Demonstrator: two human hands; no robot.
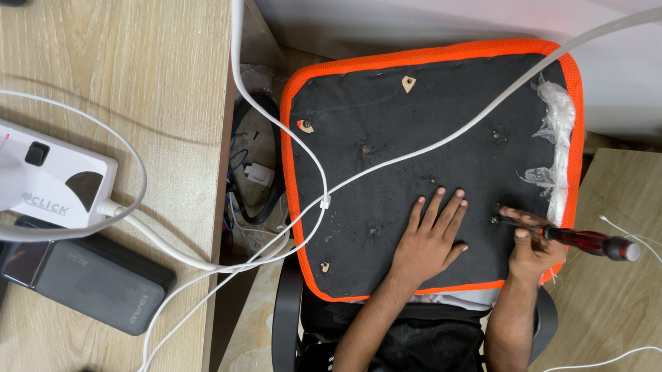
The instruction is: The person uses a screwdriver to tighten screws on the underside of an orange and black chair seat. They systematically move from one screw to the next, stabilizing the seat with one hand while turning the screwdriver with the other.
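Two bare forearms are seen rising from the bottom edge, over dark clothing in the lap.

At far left, a pale wooden desk (91, 64) is covered with gear. A white power strip (34, 177) with a black rocker switch and a grey printed label on its side is set near the left edge. Just below it, a flat dark grey power bank (96, 280) with pale lettering at one corner is laid at a slant. White cables (157, 238) are looped across the desk and carried rightward.

In the gap beside the desk, a tangle of wires and a small white plug (258, 174) are seen lower down.

At centre, a chair seat pad (422, 145) is turned underside up: black fabric bordered with orange mesh, dotted with screw holes and small wooden tabs. A white cable (437, 142) is draped diagonally over it. Crumpled clear plastic wrap (558, 121) is bunched along its right edge.

The left hand (429, 239) is pressed flat on the black fabric, fingers spread and straight, holding nothing.

The right hand (533, 243) is closed around a screwdriver (589, 240) with a dark red translucent handle; its shaft is pointed left, the tip set at a screw hole near the pad's right edge.

At far right, a second wooden surface (623, 310) is crossed by thin white wires.
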